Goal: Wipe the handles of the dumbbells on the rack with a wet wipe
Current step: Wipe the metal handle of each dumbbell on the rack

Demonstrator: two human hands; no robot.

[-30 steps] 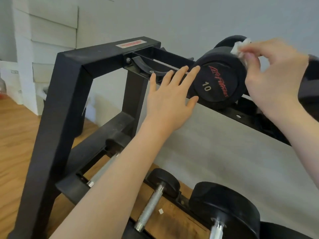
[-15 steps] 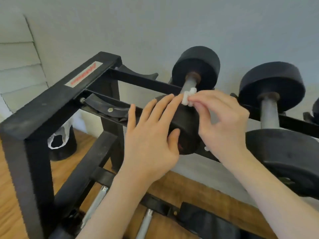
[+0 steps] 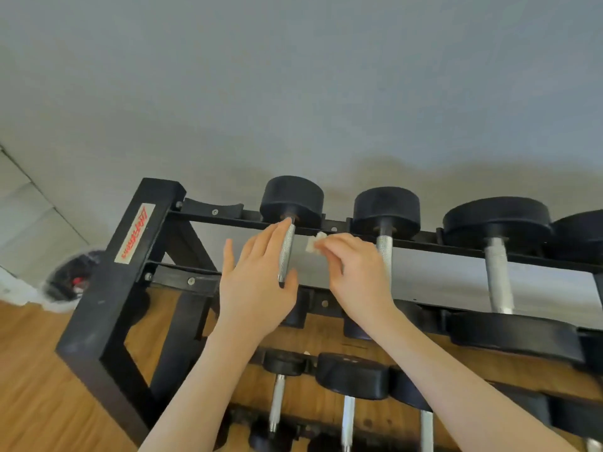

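Note:
A black dumbbell rack (image 3: 107,301) carries several black dumbbells on its top tier. The leftmost one has a knurled silver handle (image 3: 286,252). My left hand (image 3: 254,288) lies flat with straight fingers along the left side of that handle, the thumb under its near end. My right hand (image 3: 355,272) pinches a small crumpled white wet wipe (image 3: 315,243) just to the right of that handle, apart from it. Further right are the second dumbbell's handle (image 3: 385,252) and the third dumbbell's handle (image 3: 497,275).
A lower tier holds more dumbbells (image 3: 350,375) with silver handles over the wooden floor (image 3: 36,380). A grey wall (image 3: 293,93) stands close behind the rack. A dark bin with a white liner (image 3: 70,278) sits left of the rack.
The view has risen over the top tier. My left hand moved from the dumbbell's near head onto its handle. My right hand, with the wipe, came off the handle and sits to its right.

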